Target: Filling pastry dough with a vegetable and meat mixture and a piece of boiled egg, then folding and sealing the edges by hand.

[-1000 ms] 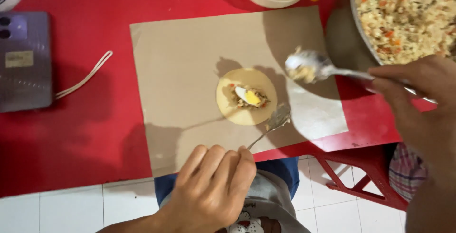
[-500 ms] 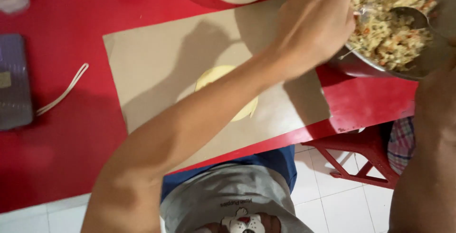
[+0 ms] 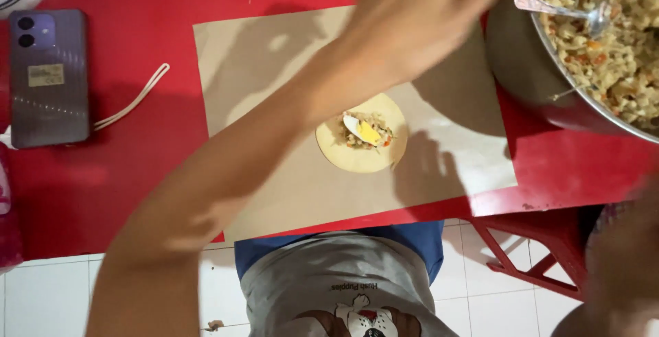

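The left hand point(image 3: 419, 18) reaches across the table point(image 3: 137, 172), fingers loosely open and holding nothing, over the paper point(image 3: 288, 172). The filled dough round point(image 3: 362, 133), half hidden a moment ago, now lies uncovered. The spoon point(image 3: 563, 11) rests in the bowl point(image 3: 542, 83).

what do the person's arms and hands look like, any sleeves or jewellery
The left hand and its forearm are bare: no sleeve, watch, bracelet or glove shows, and the fingers are motion-blurred, so rings cannot be told. The right hand is only a blurred, shadowed shape at the frame's lower right edge; nothing worn on it can be made out.
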